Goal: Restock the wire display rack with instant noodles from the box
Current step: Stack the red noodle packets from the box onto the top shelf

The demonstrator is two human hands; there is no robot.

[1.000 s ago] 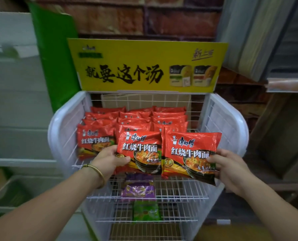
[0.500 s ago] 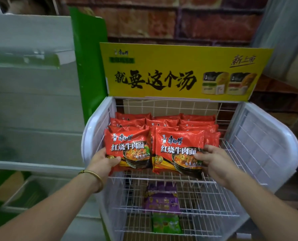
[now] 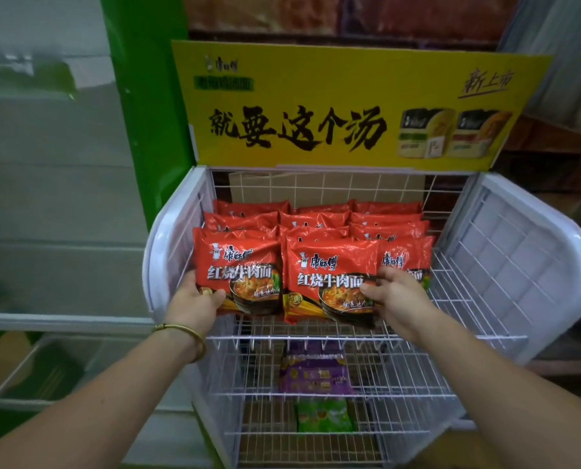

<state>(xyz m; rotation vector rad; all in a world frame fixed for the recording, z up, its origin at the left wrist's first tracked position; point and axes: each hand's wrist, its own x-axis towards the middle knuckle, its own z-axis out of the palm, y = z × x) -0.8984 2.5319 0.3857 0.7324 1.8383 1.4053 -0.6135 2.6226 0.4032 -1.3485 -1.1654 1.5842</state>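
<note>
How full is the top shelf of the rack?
Partly full: rows of red noodle packets fill the back; the top shelf shows bare wire at front and right.

White wire rack (image 3: 505, 265): top shelf (image 3: 458, 299) carries red packs (image 3: 316, 218) in three columns, bare at 3 o'clock; lower shelves hold a purple pack (image 3: 316, 374), then a green pack (image 3: 323, 416).

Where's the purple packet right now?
Head view, lower centre: the purple packet lies on the second wire shelf, below the red noodle packs and above the green packet.
</note>
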